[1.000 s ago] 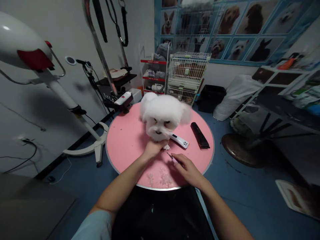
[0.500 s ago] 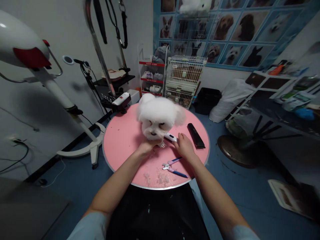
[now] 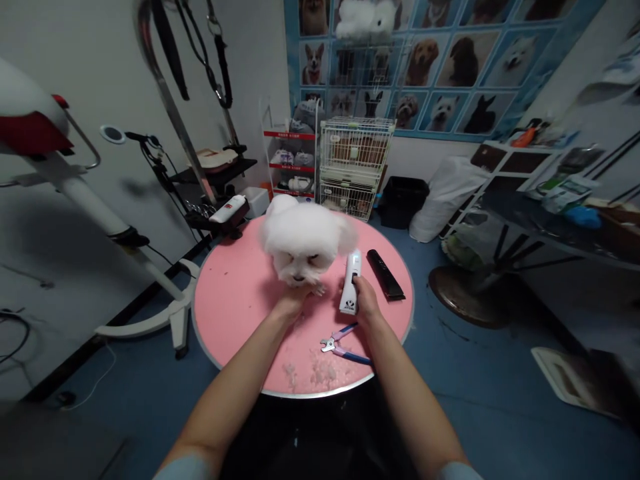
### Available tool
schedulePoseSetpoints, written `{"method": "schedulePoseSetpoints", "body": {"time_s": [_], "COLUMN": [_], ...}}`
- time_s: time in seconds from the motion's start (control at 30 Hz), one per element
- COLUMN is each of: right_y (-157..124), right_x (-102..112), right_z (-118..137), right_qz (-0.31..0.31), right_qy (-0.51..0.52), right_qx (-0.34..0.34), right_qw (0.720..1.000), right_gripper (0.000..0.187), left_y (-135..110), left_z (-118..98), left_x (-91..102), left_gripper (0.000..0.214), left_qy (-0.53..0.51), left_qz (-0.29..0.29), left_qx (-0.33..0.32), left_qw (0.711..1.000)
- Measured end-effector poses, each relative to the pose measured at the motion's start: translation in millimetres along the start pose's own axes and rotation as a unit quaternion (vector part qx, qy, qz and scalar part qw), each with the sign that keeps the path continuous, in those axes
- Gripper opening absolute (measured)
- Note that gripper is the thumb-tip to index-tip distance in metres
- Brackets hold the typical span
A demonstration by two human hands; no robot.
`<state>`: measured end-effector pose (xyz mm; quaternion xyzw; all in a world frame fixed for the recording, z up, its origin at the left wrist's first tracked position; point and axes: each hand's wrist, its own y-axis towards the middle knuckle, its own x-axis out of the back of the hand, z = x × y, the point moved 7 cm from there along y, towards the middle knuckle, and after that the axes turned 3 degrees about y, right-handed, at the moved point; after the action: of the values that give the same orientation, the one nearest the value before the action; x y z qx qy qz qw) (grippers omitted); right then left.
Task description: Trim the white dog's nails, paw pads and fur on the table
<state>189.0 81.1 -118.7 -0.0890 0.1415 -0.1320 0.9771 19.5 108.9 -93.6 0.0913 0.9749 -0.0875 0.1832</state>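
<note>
A small white fluffy dog (image 3: 305,241) stands on a round pink grooming table (image 3: 235,293), facing me. My left hand (image 3: 291,301) is closed under its chin, holding the muzzle or a front paw. My right hand (image 3: 364,300) grips a white electric trimmer (image 3: 351,288), held upright just right of the dog's head. Purple-handled nail clippers (image 3: 341,344) lie on the table below my right hand. Clumps of cut white fur (image 3: 313,373) sit near the front edge.
A black clipper (image 3: 385,273) lies at the table's right side; another white clipper (image 3: 227,209) rests on a stand at the back left. A white stand dryer (image 3: 75,187) is on the left. Wire cages (image 3: 353,160), shelves, a round stool (image 3: 465,297) and bags fill the back and right.
My right hand put the nail clippers down on the table, reached to the white trimmer and lifted it upright beside the dog's head. My left hand stayed under the chin.
</note>
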Motion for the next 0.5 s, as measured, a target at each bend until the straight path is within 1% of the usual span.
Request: {"method": "schedulePoseSetpoints", "body": {"time_s": [0.07, 0.17, 0.2, 0.3, 0.43, 0.5], "right_y": [-9, -22, -25, -33, -41, -45], "right_x": [-3, -5, -3, 2, -3, -7], "right_z": [-2, -6, -8, -12, -15, -14], "right_qz": [0.010, 0.026, 0.019, -0.029, -0.066, -0.078], "right_qy": [0.066, 0.150, 0.156, 0.145, 0.196, 0.217], "right_qx": [0.003, -0.001, -0.002, -0.002, -0.002, 0.002], "right_qw": [0.998, 0.988, 0.988, 0.989, 0.978, 0.973], "right_gripper": [0.038, 0.043, 0.044, 0.045, 0.046, 0.046], "left_y": [-2, -6, -6, -6, -5, -4], "left_z": [3, 5, 6, 8, 8, 16], "left_x": [2.0, 5.0, 5.7, 8.3, 15.6, 21.6], "left_gripper": [0.022, 0.023, 0.024, 0.029, 0.038, 0.034], "left_qy": [-0.009, -0.032, -0.035, -0.025, -0.031, 0.000], "left_qz": [-0.002, 0.000, -0.002, -0.024, -0.067, -0.081], "left_qx": [0.000, -0.001, 0.003, 0.010, -0.028, 0.003], "left_qw": [1.000, 0.999, 0.999, 0.999, 0.997, 0.997]}}
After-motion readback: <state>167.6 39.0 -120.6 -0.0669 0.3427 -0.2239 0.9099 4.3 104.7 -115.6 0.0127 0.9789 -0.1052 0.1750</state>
